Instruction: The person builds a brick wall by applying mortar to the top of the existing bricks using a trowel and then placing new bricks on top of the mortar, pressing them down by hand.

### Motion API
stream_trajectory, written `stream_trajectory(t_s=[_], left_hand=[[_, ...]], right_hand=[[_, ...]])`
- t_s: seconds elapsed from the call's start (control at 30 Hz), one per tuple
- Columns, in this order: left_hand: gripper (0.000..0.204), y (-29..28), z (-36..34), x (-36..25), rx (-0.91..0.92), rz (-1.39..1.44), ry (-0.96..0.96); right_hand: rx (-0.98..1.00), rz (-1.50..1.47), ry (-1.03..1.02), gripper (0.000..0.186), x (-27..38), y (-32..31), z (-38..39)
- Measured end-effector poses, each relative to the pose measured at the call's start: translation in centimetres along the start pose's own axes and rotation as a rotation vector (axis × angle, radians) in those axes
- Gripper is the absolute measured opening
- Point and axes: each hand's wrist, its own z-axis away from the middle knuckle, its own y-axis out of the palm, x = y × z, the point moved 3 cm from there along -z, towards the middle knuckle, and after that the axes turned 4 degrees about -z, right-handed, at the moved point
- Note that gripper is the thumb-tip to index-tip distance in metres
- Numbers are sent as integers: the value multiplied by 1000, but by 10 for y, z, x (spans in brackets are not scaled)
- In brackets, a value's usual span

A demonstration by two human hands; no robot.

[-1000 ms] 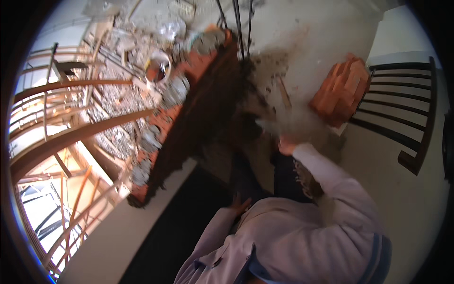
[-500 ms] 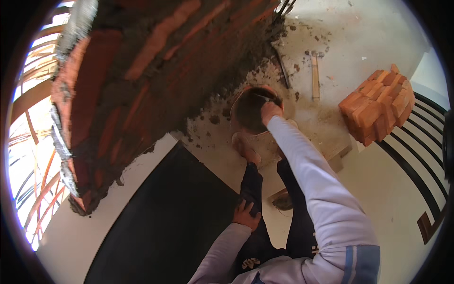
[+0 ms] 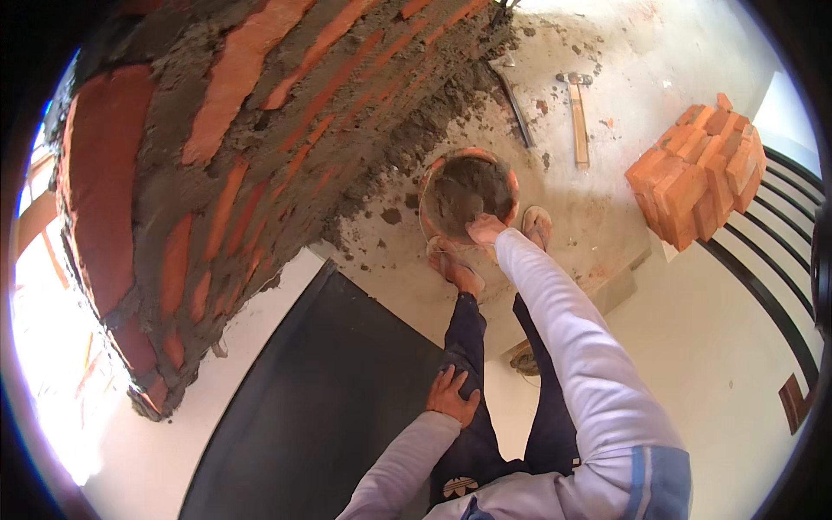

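My right hand (image 3: 487,229) is closed around a trowel at the near rim of a round orange basin (image 3: 425,201). The trowel's blade is mostly hidden in the grey wet mortar (image 3: 477,182) that fills the basin. Resting on my left leg near the knee, my left hand (image 3: 452,398) has its fingers spread and holds nothing. My sandalled feet stand on either side of the basin's near edge.
A brick wall (image 3: 234,95) with rough mortar joints rises at the left. A hammer (image 3: 578,121) and a dark metal bar (image 3: 514,104) lie beyond the basin. Stacked bricks (image 3: 693,178) stand at right beside black railings (image 3: 771,273). A dark panel (image 3: 321,399) is at lower left.
My right hand has drawn back toward me and slightly left, from the basin's right side to its near rim. My left hand stays on my leg. The view has shifted slightly.
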Motion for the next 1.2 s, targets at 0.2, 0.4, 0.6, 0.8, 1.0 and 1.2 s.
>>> stream_trajectory(t_s=[0.2, 0.4, 0.6, 0.8, 1.0, 1.2], left_hand=[[58, 1, 2, 13, -7, 50, -66], [57, -8, -2, 8, -20, 52, -14], [58, -5, -6, 9, -7, -37, -18], [59, -14, -5, 1, 15, -19, 13], [63, -19, -2, 8, 1, -15, 1], [65, -53, 11, 16, -247, -114, 230]], right_hand=[[-262, -492, 618, 32, 25, -16, 54], [-144, -1020, 654, 44, 20, -14, 29], [-481, -719, 401, 46, -2, 19, 10], [-159, -1362, 161, 39, -19, 44, 46], [-11, -1539, 134, 41, 23, -5, 173], [-113, -1282, 60, 39, 146, -245, 381]])
